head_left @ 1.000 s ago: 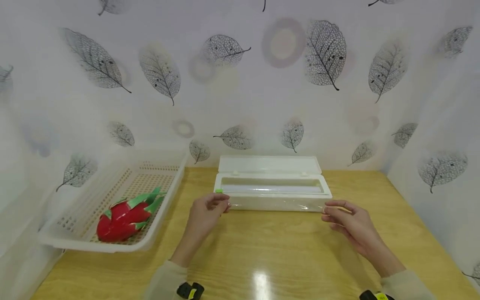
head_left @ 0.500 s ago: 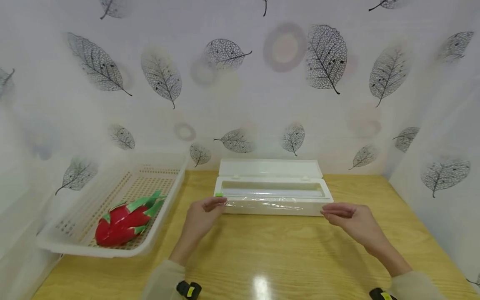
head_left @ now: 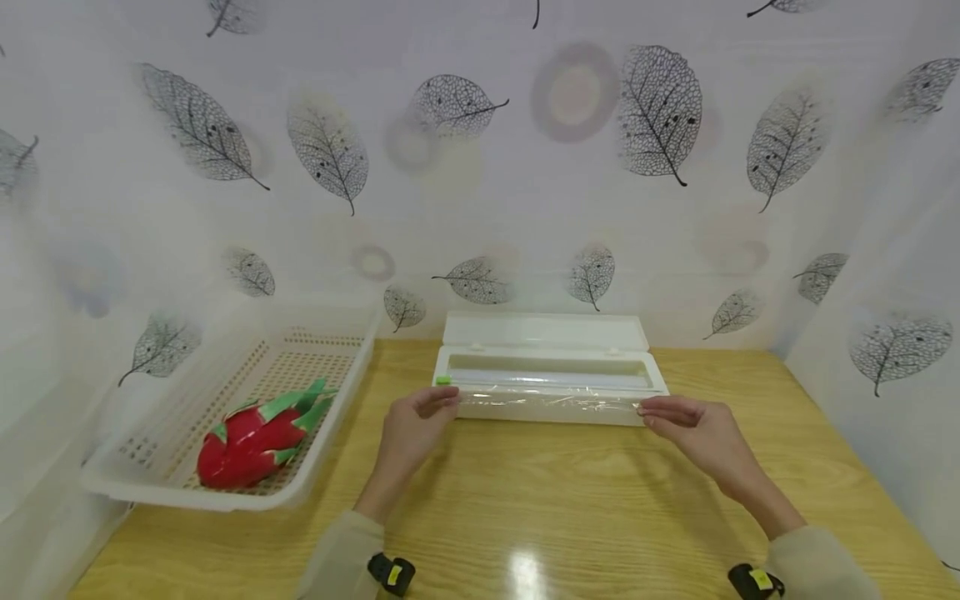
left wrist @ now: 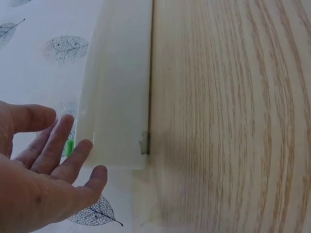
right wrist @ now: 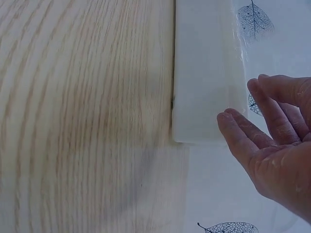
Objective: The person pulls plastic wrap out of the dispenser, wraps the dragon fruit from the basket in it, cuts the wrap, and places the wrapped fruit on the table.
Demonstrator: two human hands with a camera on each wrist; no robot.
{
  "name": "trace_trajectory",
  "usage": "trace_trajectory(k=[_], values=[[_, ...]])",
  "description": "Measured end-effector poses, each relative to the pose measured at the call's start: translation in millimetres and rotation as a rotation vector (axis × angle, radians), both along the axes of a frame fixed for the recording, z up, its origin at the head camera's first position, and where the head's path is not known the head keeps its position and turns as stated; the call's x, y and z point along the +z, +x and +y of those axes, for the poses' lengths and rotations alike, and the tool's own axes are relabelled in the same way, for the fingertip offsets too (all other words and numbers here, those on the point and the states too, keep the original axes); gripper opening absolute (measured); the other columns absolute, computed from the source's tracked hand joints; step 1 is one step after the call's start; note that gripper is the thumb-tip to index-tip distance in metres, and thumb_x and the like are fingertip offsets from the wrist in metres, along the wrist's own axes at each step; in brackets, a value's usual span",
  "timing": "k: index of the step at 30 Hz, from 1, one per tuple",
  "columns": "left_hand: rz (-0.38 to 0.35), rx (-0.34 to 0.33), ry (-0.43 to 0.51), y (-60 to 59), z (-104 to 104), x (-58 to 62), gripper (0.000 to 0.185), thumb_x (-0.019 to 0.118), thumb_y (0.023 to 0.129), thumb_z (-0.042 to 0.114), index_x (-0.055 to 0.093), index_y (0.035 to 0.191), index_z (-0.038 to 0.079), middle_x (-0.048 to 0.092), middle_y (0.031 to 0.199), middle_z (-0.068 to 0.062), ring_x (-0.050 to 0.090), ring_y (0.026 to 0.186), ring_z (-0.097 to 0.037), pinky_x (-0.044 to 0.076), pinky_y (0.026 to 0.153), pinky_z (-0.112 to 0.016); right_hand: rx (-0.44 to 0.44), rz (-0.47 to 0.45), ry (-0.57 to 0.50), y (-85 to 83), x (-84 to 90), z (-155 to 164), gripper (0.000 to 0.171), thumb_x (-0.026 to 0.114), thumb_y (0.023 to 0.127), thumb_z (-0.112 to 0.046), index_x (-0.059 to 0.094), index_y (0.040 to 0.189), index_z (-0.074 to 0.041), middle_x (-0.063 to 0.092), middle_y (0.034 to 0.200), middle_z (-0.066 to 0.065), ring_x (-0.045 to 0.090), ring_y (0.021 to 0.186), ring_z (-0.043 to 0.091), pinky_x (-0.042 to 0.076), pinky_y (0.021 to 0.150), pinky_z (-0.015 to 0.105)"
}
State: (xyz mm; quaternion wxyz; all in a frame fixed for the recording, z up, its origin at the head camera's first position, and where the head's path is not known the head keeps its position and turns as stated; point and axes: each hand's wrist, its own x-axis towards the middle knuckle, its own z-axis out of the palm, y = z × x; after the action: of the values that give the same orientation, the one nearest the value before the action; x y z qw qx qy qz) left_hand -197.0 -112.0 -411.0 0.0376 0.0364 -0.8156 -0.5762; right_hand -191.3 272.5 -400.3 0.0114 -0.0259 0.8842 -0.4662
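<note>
Clear film: stretched taut-looking between the two hands, low along the upper front edge of the white box [head_left: 654, 375]; glints mark the clear film [head_left: 551, 400], though I cannot tell whether it touches the front wall.
Long axis: box and film both run left to right, square across the person's front.
Direction from the fingers: the film goes inward from each hand; the box lies just beyond, on the far side.
Nearer hand: neither clearly; the left hand [head_left: 412, 421] is at the front left corner, the right hand [head_left: 697, 425] by the front right one.
Left fingers: thumb and forefinger pinch the film narrowly, the others fanned loose beside the box.
Right fingers: likewise pinching the film's other end, the rest spread.
Inside the box: a pale roll [head_left: 551, 377], under a raised lid [head_left: 546, 329] at the back.
Left of it all: a basket [head_left: 180, 498] with a dragon fruit [head_left: 251, 442] in it, on the table [head_left: 525, 492].
Against a second ago: the right fingers are gathered closer, and the glints sit higher along the front edge; basket and fruit stay put.
</note>
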Motion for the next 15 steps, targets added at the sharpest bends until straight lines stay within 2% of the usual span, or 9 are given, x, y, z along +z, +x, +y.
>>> trace_trajectory(k=[3, 8, 11, 13, 15], values=[[0.024, -0.013, -0.023, 0.1, -0.3, 0.8, 0.022, 0.07, 0.096, 0.019, 0.075, 0.117, 0.017, 0.078, 0.113, -0.001, 0.068, 0.121, -0.027, 0.046, 0.112, -0.054, 0.005, 0.008, 0.007, -1.2, 1.0, 0.3, 0.042, 0.07, 0.098, -0.034, 0.069, 0.131, -0.008, 0.074, 0.126, 0.009, 0.066, 0.097, -0.012, 0.053, 0.084, 0.012], [0.108, -0.041, -0.158, 0.2, -1.7, 3.4, 0.024, 0.072, 0.093, 0.007, 0.075, 0.116, 0.014, 0.079, 0.108, -0.001, 0.072, 0.111, -0.023, 0.053, 0.105, -0.05, -0.014, 0.096, 0.111, -1.6, 6.0, 1.3, 0.036, 0.072, 0.097, -0.03, 0.072, 0.126, -0.009, 0.077, 0.119, 0.01, 0.068, 0.094, -0.01, 0.054, 0.079, 0.014], [0.164, -0.04, -0.23, 0.8, -1.7, 8.5, 0.022, 0.074, 0.091, 0.008, 0.076, 0.113, 0.012, 0.079, 0.103, 0.0, 0.074, 0.103, -0.021, 0.055, 0.1, -0.048, -0.026, 0.205, 0.218, -1.1, 9.7, -0.6, 0.028, 0.074, 0.095, -0.027, 0.076, 0.117, -0.011, 0.079, 0.11, 0.008, 0.074, 0.092, 0.005, 0.055, 0.072, 0.016], [0.192, -0.037, -0.251, 2.0, -1.1, 12.6, 0.02, 0.076, 0.091, 0.01, 0.077, 0.111, 0.011, 0.079, 0.1, -0.001, 0.074, 0.097, -0.019, 0.057, 0.096, -0.046, -0.028, 0.265, 0.271, -0.1, 11.7, -3.5, 0.023, 0.076, 0.094, -0.024, 0.078, 0.112, -0.011, 0.08, 0.106, 0.009, 0.077, 0.09, 0.017, 0.056, 0.068, 0.018], [0.212, -0.035, -0.269, 3.2, -0.6, 15.8, 0.018, 0.077, 0.091, 0.013, 0.077, 0.109, 0.01, 0.079, 0.097, -0.001, 0.073, 0.092, -0.017, 0.058, 0.092, -0.043, -0.026, 0.336, 0.305, 0.3, 12.2, -6.3, 0.017, 0.077, 0.092, -0.02, 0.08, 0.107, -0.01, 0.08, 0.1, 0.009, 0.078, 0.085, 0.023, 0.057, 0.065, 0.019]])
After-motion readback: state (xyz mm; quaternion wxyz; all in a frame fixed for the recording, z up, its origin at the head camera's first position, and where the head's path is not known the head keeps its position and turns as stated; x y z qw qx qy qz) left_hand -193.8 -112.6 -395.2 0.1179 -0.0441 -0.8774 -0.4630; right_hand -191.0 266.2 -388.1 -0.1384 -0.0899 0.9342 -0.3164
